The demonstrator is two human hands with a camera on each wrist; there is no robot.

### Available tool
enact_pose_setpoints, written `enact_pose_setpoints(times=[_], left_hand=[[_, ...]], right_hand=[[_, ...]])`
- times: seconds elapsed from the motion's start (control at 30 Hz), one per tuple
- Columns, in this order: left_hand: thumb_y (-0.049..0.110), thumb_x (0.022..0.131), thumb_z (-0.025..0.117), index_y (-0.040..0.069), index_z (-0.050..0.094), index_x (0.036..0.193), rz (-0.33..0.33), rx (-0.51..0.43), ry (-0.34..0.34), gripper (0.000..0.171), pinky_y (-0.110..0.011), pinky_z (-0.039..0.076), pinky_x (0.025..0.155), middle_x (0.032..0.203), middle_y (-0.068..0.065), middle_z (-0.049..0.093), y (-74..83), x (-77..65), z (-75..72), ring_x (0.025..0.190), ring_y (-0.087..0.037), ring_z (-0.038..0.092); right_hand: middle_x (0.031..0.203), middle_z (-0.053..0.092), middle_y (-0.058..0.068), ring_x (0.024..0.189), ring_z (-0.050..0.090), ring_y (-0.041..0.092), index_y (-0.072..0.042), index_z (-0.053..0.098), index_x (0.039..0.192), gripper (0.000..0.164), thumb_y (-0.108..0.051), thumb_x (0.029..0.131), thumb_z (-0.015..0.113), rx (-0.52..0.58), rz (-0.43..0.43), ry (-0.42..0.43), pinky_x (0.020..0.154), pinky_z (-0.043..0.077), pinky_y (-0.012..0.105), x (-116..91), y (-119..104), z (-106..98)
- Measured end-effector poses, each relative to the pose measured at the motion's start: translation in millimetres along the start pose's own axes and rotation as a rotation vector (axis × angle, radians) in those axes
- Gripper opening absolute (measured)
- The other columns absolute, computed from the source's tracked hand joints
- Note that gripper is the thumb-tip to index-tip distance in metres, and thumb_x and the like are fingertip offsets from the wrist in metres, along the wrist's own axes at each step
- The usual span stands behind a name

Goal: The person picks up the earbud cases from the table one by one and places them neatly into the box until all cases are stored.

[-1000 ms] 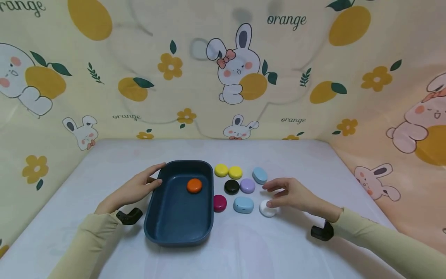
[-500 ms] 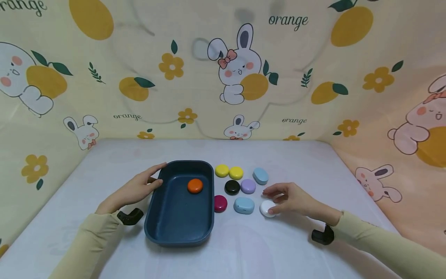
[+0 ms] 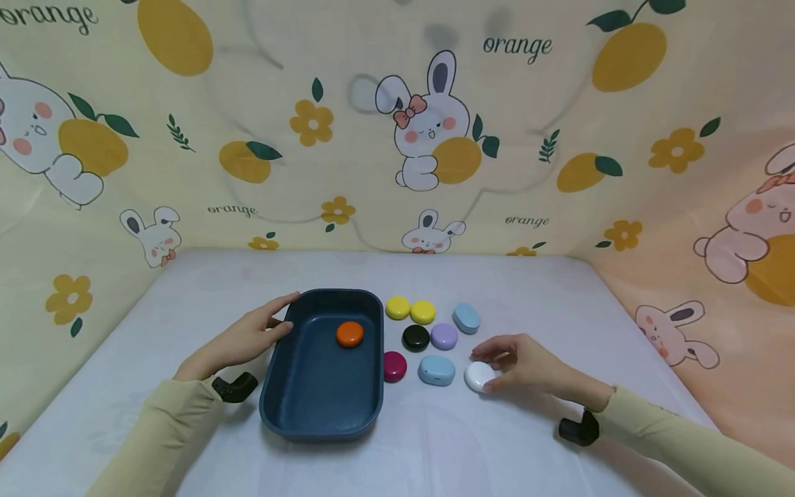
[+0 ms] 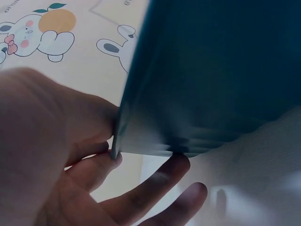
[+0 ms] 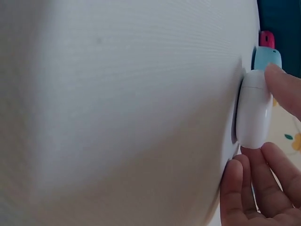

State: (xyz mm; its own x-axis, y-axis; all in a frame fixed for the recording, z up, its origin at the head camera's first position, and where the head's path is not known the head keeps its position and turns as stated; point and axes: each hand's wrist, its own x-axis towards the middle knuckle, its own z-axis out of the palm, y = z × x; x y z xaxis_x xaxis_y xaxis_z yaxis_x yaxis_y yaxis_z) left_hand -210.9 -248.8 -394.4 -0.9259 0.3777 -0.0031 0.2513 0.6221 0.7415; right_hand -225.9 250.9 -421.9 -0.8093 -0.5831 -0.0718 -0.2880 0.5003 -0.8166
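Observation:
In the head view my left hand (image 3: 248,333) holds the left rim of a dark blue tray (image 3: 267,407). The left wrist view shows the fingers (image 4: 150,188) against the outside of the tray wall (image 4: 197,84). An orange round case (image 3: 350,334) lies inside the tray. To the right, my right hand (image 3: 522,364) grips a white earbud case (image 3: 479,377) on the table. In the right wrist view the thumb (image 5: 284,89) touches one end of the white case (image 5: 254,110), with fingertips at the opposite end.
Between tray and right hand lie two yellow pieces (image 3: 410,309), a black one (image 3: 415,338), a purple one (image 3: 444,336), a crimson one (image 3: 395,366), and two light blue ones (image 3: 437,371). A printed cloth (image 3: 373,228) stands behind the white table (image 3: 435,442).
My right hand has lowered slightly and its thumb has slid from the top of the white case to its near right edge. The left hand and tray keep their place.

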Motion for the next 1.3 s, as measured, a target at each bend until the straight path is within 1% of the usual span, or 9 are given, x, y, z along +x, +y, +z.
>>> enact_pose_setpoints(times=[0.13,0.37,0.47,0.67,0.9,1.03,1.2,1.3], left_hand=[[0.016,0.105,0.049,0.006,0.025,0.156,-0.001,0.000,-0.006,0.057,-0.057,0.044,0.097,0.157,-0.022,0.024,-0.2,-1.0,0.9,0.122,-0.041,0.053],[0.017,0.105,0.050,0.007,0.025,0.156,-0.004,-0.001,-0.008,0.057,-0.057,0.044,0.097,0.157,-0.023,0.025,-0.3,-2.6,2.9,0.121,-0.041,0.054],[0.017,0.105,0.050,0.006,0.025,0.156,-0.006,-0.009,-0.017,0.058,-0.056,0.045,0.096,0.157,-0.023,0.024,-0.5,-3.8,3.5,0.121,-0.041,0.054],[0.017,0.105,0.049,0.007,0.024,0.156,-0.005,-0.012,-0.016,0.058,-0.055,0.046,0.095,0.157,-0.023,0.023,-0.7,-5.1,2.8,0.121,-0.040,0.054],[0.016,0.105,0.050,0.006,0.024,0.156,0.005,-0.002,-0.012,0.058,-0.056,0.046,0.095,0.157,-0.023,0.023,0.4,-4.5,0.6,0.120,-0.040,0.055],[0.017,0.105,0.050,0.007,0.024,0.156,0.001,-0.005,-0.013,0.058,-0.057,0.045,0.095,0.157,-0.023,0.023,1.1,-5.2,0.2,0.120,-0.040,0.055],[0.016,0.105,0.050,0.006,0.024,0.156,0.017,-0.001,-0.011,0.058,-0.056,0.046,0.095,0.157,-0.024,0.024,2.0,-2.8,0.0,0.120,-0.040,0.055],[0.016,0.105,0.050,0.006,0.024,0.156,0.011,-0.010,-0.014,0.058,-0.057,0.045,0.095,0.157,-0.024,0.023,2.9,-2.6,-0.7,0.120,-0.041,0.055]], right_hand=[[0.116,0.068,0.002,0.105,0.060,0.025,-0.008,0.068,0.119,0.057,-0.022,0.069,0.092,-0.028,0.006,-0.021,0.090,0.052,0.033,-1.7,0.0,2.0],[0.114,0.066,0.000,0.105,0.059,0.024,-0.011,0.069,0.116,0.053,-0.020,0.069,0.092,-0.033,0.015,-0.043,0.094,0.050,0.041,-5.3,-1.4,5.2],[0.113,0.066,0.000,0.104,0.059,0.024,-0.013,0.070,0.115,0.051,-0.020,0.069,0.092,-0.037,0.017,-0.047,0.094,0.050,0.042,-6.2,-1.4,6.3],[0.112,0.066,-0.001,0.103,0.060,0.023,-0.013,0.070,0.114,0.049,-0.021,0.070,0.091,-0.050,-0.002,-0.052,0.093,0.050,0.040,-4.8,-0.9,5.3],[0.110,0.067,-0.003,0.099,0.061,0.022,-0.013,0.070,0.113,0.049,-0.021,0.070,0.091,-0.071,-0.033,-0.040,0.088,0.052,0.035,-2.5,-1.5,5.4],[0.109,0.067,-0.002,0.098,0.062,0.023,-0.012,0.070,0.113,0.049,-0.020,0.070,0.091,-0.056,-0.032,-0.034,0.086,0.053,0.034,-2.4,-5.6,8.2],[0.109,0.067,-0.001,0.099,0.062,0.024,-0.010,0.069,0.114,0.050,-0.020,0.070,0.091,-0.058,-0.031,-0.020,0.086,0.054,0.035,-2.0,-9.9,8.1],[0.109,0.067,0.000,0.098,0.062,0.024,-0.010,0.069,0.113,0.051,-0.019,0.069,0.092,-0.052,-0.024,-0.014,0.085,0.054,0.035,-0.1,-12.5,8.4]])
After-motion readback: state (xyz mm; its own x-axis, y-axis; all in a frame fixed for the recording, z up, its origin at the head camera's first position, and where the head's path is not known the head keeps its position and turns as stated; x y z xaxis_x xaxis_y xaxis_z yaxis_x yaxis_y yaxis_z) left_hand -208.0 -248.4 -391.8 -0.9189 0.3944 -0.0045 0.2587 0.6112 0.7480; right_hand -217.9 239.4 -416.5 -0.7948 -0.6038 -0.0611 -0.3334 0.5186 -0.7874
